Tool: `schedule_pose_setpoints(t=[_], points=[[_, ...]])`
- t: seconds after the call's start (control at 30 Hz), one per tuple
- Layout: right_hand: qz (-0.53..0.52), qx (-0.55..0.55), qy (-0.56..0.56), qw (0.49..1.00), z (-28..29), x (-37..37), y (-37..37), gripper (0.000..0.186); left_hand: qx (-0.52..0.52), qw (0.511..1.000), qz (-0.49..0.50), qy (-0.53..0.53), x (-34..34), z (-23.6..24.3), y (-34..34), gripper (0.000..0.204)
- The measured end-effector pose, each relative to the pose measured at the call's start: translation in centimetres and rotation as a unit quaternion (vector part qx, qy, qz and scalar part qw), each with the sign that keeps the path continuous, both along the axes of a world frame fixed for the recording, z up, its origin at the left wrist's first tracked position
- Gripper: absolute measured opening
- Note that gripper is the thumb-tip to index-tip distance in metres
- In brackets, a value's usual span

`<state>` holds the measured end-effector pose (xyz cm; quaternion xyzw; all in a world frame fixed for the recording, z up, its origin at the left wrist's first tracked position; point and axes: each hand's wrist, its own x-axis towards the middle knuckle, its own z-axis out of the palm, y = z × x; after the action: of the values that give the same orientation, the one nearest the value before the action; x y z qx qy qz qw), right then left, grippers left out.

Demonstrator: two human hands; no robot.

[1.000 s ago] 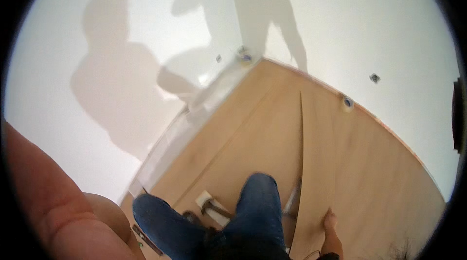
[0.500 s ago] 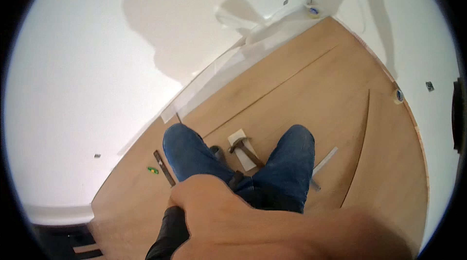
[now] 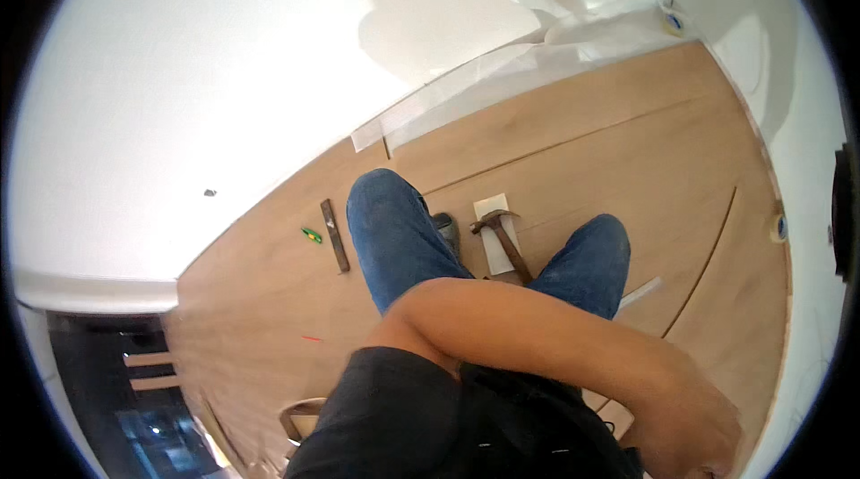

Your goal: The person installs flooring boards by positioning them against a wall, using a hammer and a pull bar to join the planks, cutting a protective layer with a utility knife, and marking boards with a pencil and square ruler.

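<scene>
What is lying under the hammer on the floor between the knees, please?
The hammer lies on a small white rectangular block, which rests on the wooden floor. The end of the hammer's handle and the block's near end are covered by the right knee.

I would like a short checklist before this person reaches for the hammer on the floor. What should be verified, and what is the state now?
1. Hammer in plain sight between the knees: ok, it lies on the wooden floor partly over a white block.
2. Hammer free of any hand: ok, nothing touches it.
3. Right hand free: cannot tell, it sits at the lower edge, blurred.
4. Left hand visible: not ok, it is out of view.
5. Forearm clear of the reach path: not ok, it crosses the body above the lap.
6. Dark flat bar and small green tool away from the hammer: ok, both lie beyond the left knee.
</scene>
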<state>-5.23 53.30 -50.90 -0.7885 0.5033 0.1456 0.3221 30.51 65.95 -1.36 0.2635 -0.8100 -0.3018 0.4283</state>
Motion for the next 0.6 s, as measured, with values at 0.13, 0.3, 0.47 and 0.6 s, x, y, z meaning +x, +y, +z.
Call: schedule_pose_setpoints(t=[0.13,0.3,0.47,0.6], points=[[0.122,0.02,0.008,0.992,-1.7,3.8,0.7,0.062,0.301,0.944,0.112,0.078,7.2,-0.7,5.8,0.029],[0.136,0.096,0.005,0.986,-4.3,6.8,4.8,0.054,0.394,0.651,0.648,0.016,11.9,-2.2,25.6,0.027],[0.002,0.173,-0.02,0.985,-7.9,6.7,7.0,0.042,0.276,0.348,0.885,0.142,5.8,-5.0,43.1,0.024],[-0.247,0.197,-0.185,0.931,-10.8,7.2,-5.0,0.033,0.2,0.296,0.917,0.178,4.8,-4.9,46.7,0.019]])
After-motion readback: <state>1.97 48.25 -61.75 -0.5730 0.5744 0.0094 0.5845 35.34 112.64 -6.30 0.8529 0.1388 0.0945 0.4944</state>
